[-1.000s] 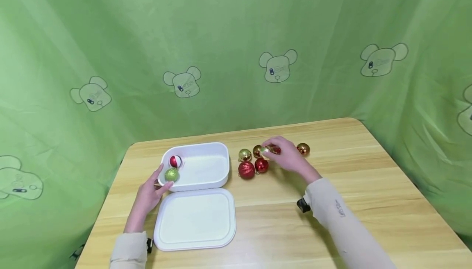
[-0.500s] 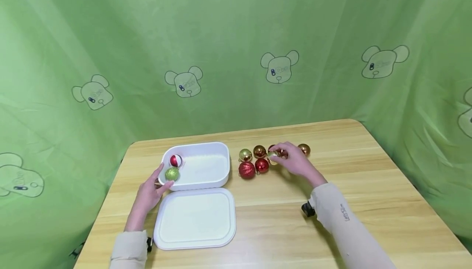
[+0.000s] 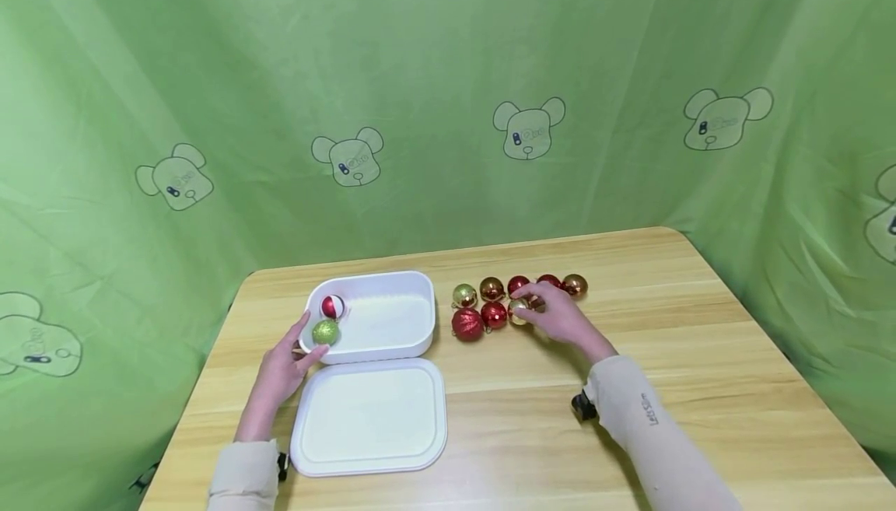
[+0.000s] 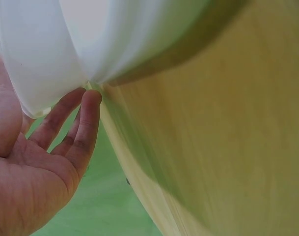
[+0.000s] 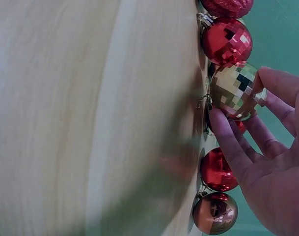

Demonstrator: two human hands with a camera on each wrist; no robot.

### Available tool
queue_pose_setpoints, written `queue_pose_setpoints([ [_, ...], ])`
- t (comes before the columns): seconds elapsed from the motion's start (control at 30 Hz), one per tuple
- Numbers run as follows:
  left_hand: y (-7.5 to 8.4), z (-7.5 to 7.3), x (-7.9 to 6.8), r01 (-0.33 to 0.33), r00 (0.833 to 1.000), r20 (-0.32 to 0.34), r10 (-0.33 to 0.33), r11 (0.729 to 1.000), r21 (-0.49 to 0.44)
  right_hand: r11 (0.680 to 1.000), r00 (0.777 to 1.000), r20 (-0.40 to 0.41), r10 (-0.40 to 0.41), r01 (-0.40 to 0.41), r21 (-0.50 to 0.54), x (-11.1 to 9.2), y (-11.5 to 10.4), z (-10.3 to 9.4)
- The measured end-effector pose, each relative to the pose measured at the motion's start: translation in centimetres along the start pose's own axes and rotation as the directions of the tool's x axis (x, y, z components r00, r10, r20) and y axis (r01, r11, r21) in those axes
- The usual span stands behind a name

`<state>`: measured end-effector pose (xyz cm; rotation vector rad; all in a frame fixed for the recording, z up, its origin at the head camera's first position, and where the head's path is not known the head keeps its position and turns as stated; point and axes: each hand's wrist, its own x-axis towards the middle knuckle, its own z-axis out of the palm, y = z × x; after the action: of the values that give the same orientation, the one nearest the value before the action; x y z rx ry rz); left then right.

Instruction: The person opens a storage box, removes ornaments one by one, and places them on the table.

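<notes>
My left hand (image 3: 282,367) holds the left end of a white plastic box (image 3: 392,353), its thumb by the front corner and its fingers along the outer wall. In the left wrist view, the fingertips (image 4: 92,98) touch the box's underside edge. Inside the box lie a red-and-white Christmas bauble (image 3: 332,306) and a green glitter bauble (image 3: 325,332). On the right, my right hand (image 3: 560,315) pinches a gold faceted bauble (image 5: 236,91) between thumb and fingers, low at the table. Just left of it sits a red faceted bauble (image 3: 493,315).
A white lid (image 3: 371,418) lies flat in front of the box. Several red and gold baubles stand in two rows, including a textured red one (image 3: 467,324) at the front left and a gold one (image 3: 575,285) at the right end. A green curtain (image 3: 448,208) hangs behind the wooden table (image 3: 518,433).
My right hand has moved the gold faceted bauble right and down, from over the back row to beside the red faceted one in the front row. The left hand stays at the box.
</notes>
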<state>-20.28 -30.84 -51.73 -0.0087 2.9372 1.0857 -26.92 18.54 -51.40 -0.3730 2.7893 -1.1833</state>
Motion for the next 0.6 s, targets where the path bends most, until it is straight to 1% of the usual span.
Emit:
queue_pose_setpoints([
  [0.23, -0.17, 0.0, -0.03, -0.007, 1.0, -0.003, 0.007, 1.0, -0.004, 1.0, 1.0, 0.007, 0.017, -0.017, -0.004, 0.01, 0.37, 0.32],
  [0.6, -0.32, 0.12, 0.06, -0.001, 1.0, 0.0, 0.001, 1.0, -0.005, 1.0, 1.0, 0.017, -0.007, 0.008, -0.018, 0.14, 0.72, 0.3],
])
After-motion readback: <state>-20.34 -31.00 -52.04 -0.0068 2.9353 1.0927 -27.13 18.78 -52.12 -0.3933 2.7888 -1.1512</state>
